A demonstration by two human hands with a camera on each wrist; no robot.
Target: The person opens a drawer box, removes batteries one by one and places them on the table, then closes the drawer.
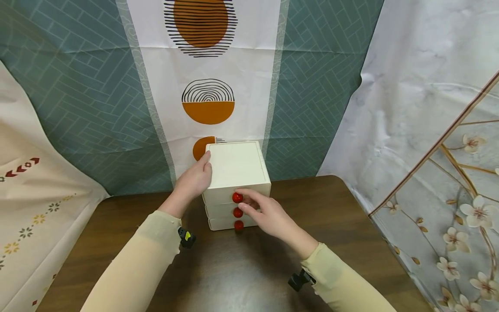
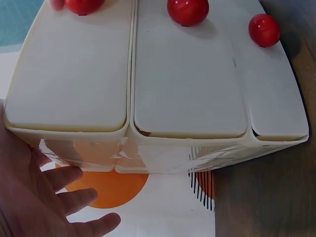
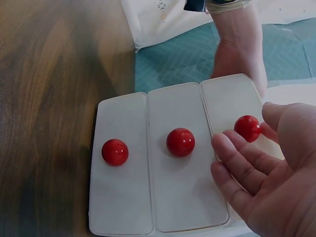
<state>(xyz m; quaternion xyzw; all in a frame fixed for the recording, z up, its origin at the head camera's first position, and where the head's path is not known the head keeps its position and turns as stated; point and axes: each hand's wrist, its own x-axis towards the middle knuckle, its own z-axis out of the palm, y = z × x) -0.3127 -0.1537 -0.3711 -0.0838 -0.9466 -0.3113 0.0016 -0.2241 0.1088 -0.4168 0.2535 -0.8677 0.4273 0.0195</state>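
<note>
A small white three-drawer chest [image 1: 236, 164] stands on the table against the backdrop, with one round red knob per drawer. My left hand [image 1: 195, 177] rests against its left side, thumb along the top edge; the left wrist view shows the other fingers fairly straight and spread. At the chest's front, my right hand [image 1: 267, 212] reaches around the top knob [image 3: 247, 128]. One fingertip is right at that knob's upper side, the thumb stands apart from it, and the remaining fingers are loosely bent. The middle knob [image 3: 180, 142] and bottom knob [image 3: 115, 152] are untouched.
Brown wooden table [image 1: 331, 208] lies under the chest. A green and white patterned cloth [image 1: 249, 82] hangs close behind it. Pale printed cloths hang at left [image 1: 43, 208] and right [image 1: 413, 143] along the table's sides.
</note>
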